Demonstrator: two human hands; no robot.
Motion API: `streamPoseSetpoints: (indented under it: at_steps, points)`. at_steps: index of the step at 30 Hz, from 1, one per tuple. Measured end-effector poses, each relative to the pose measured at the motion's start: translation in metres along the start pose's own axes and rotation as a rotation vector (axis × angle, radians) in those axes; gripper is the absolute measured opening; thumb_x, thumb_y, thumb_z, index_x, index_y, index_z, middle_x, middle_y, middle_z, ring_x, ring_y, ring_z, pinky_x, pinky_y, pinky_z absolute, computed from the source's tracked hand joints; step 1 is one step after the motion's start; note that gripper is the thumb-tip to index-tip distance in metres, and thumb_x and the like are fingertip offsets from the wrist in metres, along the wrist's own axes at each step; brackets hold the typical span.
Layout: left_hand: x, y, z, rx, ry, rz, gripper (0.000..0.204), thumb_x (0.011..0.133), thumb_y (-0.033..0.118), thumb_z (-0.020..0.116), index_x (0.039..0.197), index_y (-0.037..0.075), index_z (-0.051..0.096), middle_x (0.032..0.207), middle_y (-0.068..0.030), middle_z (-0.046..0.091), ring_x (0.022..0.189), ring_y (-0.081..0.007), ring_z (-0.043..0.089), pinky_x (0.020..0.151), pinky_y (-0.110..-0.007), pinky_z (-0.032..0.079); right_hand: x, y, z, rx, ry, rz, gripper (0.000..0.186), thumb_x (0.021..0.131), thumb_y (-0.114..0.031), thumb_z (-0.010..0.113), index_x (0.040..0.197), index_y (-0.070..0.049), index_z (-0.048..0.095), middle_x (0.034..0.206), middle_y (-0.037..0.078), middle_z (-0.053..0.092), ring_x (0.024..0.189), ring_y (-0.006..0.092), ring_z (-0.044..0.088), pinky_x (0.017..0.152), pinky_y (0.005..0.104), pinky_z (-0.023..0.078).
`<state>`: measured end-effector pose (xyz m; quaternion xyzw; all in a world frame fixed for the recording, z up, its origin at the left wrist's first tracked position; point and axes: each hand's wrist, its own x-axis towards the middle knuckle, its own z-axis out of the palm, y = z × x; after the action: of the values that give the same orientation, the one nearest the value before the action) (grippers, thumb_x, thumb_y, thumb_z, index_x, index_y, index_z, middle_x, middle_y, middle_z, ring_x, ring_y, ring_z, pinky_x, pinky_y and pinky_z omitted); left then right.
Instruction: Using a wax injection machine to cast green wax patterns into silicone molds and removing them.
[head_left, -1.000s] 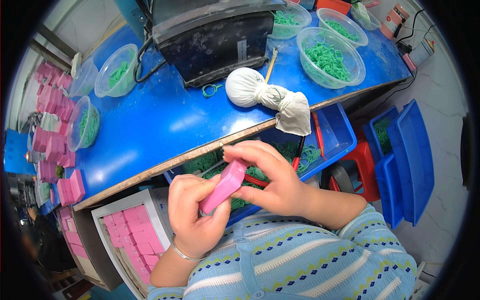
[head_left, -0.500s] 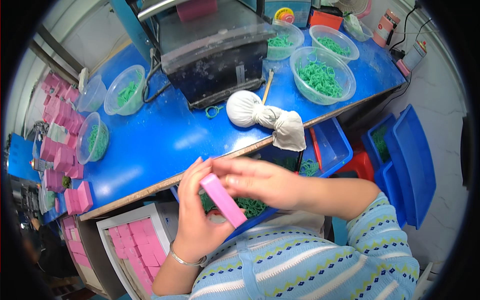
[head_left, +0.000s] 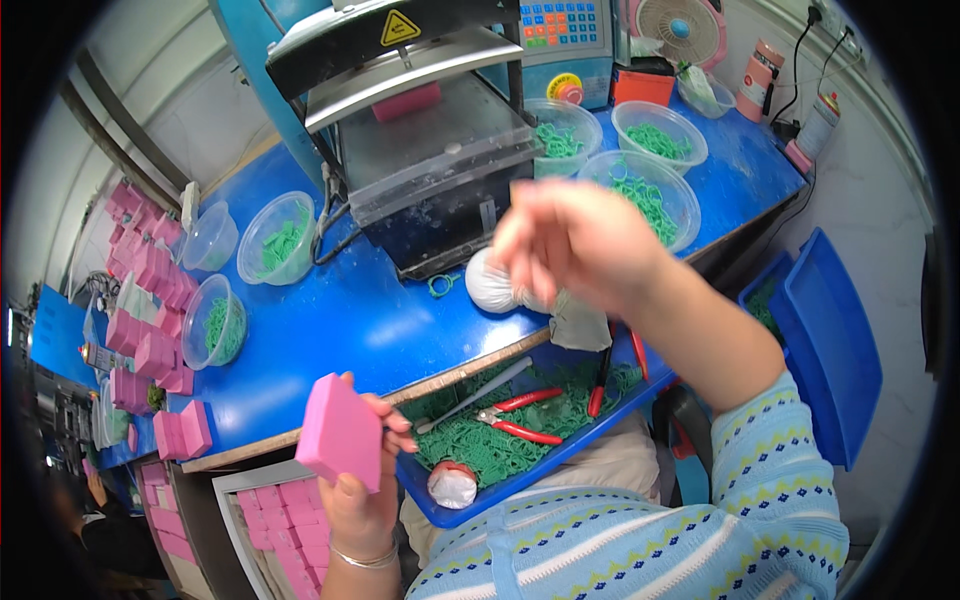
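My left hand (head_left: 357, 505) grips a pink rectangular block (head_left: 338, 430), fingers round its sides, above the left end of a blue tray (head_left: 470, 515) full of green pieces (head_left: 480, 455). My right hand (head_left: 570, 245) is raised, fingers bent and smeared by motion, in front of a white cloth bundle (head_left: 490, 287), which it partly hides; whether it holds anything is unclear. The tray holds red-handled cutters (head_left: 530, 435), a pale rod (head_left: 475, 390) and a small white-topped round item (head_left: 452, 488). A small green piece (head_left: 443, 283) lies on the blue worktop (head_left: 320, 330).
A black press machine (head_left: 440, 200) stands at the back. Clear bowls of green pieces (head_left: 275, 240) flank it. Pink blocks (head_left: 155, 355) are piled along the left, with more in a white-rimmed box (head_left: 290, 515) below. Stacked blue bins (head_left: 830, 350) stand right. A person in dark clothing (head_left: 105, 535) is far left.
My right hand has left the block and moved up toward the bundle. My left hand has shifted down and left with the block. The view has tilted, showing more of the machine.
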<state>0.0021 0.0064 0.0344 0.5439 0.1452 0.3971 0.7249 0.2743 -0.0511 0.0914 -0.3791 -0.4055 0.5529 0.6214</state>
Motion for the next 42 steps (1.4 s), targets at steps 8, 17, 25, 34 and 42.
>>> streamPoseSetpoints:
  at_steps: [8, 17, 25, 34, 42]
  points:
    - [0.011, 0.006, 0.006, 0.065, 0.188, 0.045, 0.079, 0.08, 0.048, 0.058, 0.132, -0.003, 0.027, 0.102, -0.0121, 0.051, 0.084, -0.018, 0.053, 0.068, -0.027, 0.046, 0.012, -0.009, 0.009, 0.121, 0.117, 0.113, 0.058, 0.09, -0.046, 0.041, 0.112, 0.008, 0.048, 0.086, 0.017, 0.062, 0.054, 0.0156, 0.058, 0.049, 0.0242, 0.045]
    - [0.0, -0.004, 0.004, 0.468, 0.232, 0.076, 0.105, 0.061, 0.055, 0.074, 0.133, -0.002, 0.024, 0.11, -0.0128, 0.047, 0.09, -0.0168, 0.053, 0.074, -0.028, 0.045, 0.006, -0.002, -0.004, 0.15, 0.018, 0.055, 0.047, 0.094, -0.032, 0.03, 0.102, 0.006, 0.056, 0.074, 0.017, 0.063, 0.05, 0.0152, 0.054, 0.051, 0.0248, 0.044]
    - [-0.004, 0.001, -0.015, 0.704, 0.38, 0.233, 0.103, 0.062, 0.058, 0.072, 0.131, -0.003, 0.026, 0.122, -0.0152, 0.043, 0.109, -0.0242, 0.045, 0.09, -0.035, 0.039, -0.075, 0.036, 0.005, 0.444, -0.328, 0.25, 0.068, 0.088, -0.01, 0.046, 0.142, -0.007, 0.004, 0.112, 0.029, 0.053, 0.067, 0.0275, 0.065, 0.06, 0.0307, 0.053]
    - [0.038, 0.006, 0.024, 1.18, -0.262, 0.182, 0.077, 0.053, 0.024, 0.079, 0.115, -0.002, 0.043, 0.116, -0.0188, 0.047, 0.109, -0.0336, 0.044, 0.094, -0.041, 0.034, -0.085, 0.073, 0.029, 0.305, -0.4, 0.627, 0.068, 0.087, -0.008, 0.043, 0.142, -0.007, 0.003, 0.107, 0.025, 0.056, 0.062, 0.0176, 0.062, 0.058, 0.0258, 0.051]
    - [0.056, 0.006, -0.04, 1.498, 0.218, 0.325, 0.072, 0.053, 0.019, 0.08, 0.116, 0.005, 0.047, 0.114, -0.016, 0.045, 0.101, -0.0318, 0.046, 0.091, -0.039, 0.036, -0.095, 0.106, 0.013, 0.397, -0.341, 0.504, 0.067, 0.087, -0.007, 0.044, 0.142, -0.007, 0.006, 0.113, 0.027, 0.053, 0.069, 0.0201, 0.064, 0.062, 0.0273, 0.051]
